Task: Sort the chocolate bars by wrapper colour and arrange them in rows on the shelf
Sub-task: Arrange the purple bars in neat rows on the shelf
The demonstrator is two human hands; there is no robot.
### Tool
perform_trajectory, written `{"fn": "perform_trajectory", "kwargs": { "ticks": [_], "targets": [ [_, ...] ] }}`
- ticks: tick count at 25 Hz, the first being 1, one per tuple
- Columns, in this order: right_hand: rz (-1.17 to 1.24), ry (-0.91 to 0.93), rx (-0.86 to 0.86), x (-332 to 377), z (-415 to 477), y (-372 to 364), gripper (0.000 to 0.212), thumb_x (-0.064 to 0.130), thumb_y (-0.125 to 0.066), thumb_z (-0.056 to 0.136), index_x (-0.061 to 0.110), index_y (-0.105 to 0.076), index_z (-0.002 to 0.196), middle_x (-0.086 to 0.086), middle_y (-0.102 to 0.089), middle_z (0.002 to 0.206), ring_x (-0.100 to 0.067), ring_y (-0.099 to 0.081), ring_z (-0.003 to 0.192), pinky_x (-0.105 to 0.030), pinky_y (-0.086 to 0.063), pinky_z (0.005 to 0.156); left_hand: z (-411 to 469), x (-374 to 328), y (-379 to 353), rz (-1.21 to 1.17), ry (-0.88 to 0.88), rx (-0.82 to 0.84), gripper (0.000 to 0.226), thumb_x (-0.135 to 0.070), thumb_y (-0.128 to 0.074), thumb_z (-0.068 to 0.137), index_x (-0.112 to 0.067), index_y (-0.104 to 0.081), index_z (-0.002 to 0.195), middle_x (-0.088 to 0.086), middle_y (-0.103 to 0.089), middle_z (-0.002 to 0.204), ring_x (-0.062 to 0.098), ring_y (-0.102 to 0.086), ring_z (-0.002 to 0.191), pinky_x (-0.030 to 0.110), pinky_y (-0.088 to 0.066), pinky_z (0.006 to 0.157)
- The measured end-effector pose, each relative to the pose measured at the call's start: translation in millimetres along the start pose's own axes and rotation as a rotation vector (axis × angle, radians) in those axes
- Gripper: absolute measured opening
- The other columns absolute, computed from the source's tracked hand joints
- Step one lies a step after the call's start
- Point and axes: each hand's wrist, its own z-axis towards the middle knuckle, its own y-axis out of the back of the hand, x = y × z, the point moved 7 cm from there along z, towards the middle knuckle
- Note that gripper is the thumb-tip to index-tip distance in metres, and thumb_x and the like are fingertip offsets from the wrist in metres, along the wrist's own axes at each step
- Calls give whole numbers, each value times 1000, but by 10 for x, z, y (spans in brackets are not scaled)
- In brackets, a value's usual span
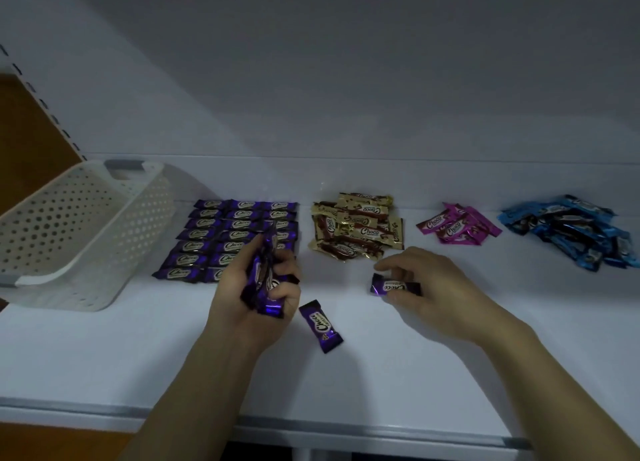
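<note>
the fingers point(290, 287) of the left hand point(228, 298) are curled round a small bundle of purple foil-wrapped chocolate bars point(264, 270), held upright and fanned; the fingertips point(393, 262) of the right hand point(429, 284) pinch one more purple-wrapped bar point(394, 286) low over the white shelf point(415, 374), whether touching it cannot be told. a loose purple bar point(320, 325) lies flat just below and beside the left fingers, between the two hands. directly beyond the left fingers sit the neat rows of purple bars point(214, 235), partly hidden by the bundle. beyond the right fingers is a loose heap of gold-wrapped bars point(356, 228), further to their right a small pink-wrapped heap point(457, 226), then a blue-wrapped heap point(571, 232). a white perforated plastic basket point(79, 218) stands tilted, well left of the left fingers

the step in hand looks like gathering the last stray purple bars to finish that block; gold, pink and blue seem sorted but not yet rowed. next would likely be passing the pinched bar to the bundle and picking up the loose one, which calls for keeping the left grip firm so slippery foil does not slide out

the wrappers read "choco" in white script; smaller print is illegible
</note>
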Motion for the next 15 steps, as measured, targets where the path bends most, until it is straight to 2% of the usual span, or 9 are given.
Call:
{"fn": "perform_trajectory", "kwargs": {
  "ticks": [2,5,8,11,13,15],
  "targets": [
    [134,-23,-57,158,19,-4,31,19,-75,89,36,-68,113,19,-60,103,2,-58,96,-10,-43,78,-83,-41,17,-88,15,41,38,-39,-58,93,-5,-72,82,-2,-60,80,8,-53,62,15,-37,38],
    [505,-141,-83,499,98,-144,23,10,-75,88,29,-73,101,8,-71,88,-8,-68,81,-20,-54,71,-242,-175,57,-122,33,65,41,-38,-54,95,-3,-74,87,2,-60,89,12,-54,74,19,-46,44],
    [762,-194,-86,870,216,-416,18,9,-72,89,20,-71,103,2,-76,93,-15,-72,86,-27,-57,74,-433,-407,182,-96,10,31,35,-33,-54,88,-3,-70,97,5,-59,96,16,-56,79,21,-49,50],
    [1029,-230,-56,1130,310,-702,7,1,-63,93,6,-64,98,-7,-75,81,-19,-72,71,-26,-53,60,-636,-642,348,-61,-9,23,33,-31,-51,87,-8,-63,108,6,-58,97,17,-56,79,20,-47,47],
    [1086,-255,-47,1232,353,-854,9,-2,-62,93,4,-63,100,-12,-74,81,-22,-73,74,-24,-54,61,-757,-811,484,-28,-54,7,34,-31,-50,87,-13,-58,114,7,-57,95,17,-56,77,18,-42,44],
    [1083,-232,-40,1333,392,-977,18,-5,-64,90,3,-64,106,-16,-75,89,-25,-74,82,-25,-57,68,-855,-970,626,21,-121,-37,33,-31,-48,87,-10,-57,110,8,-57,91,17,-54,73,17,-34,43]
  ]
}}
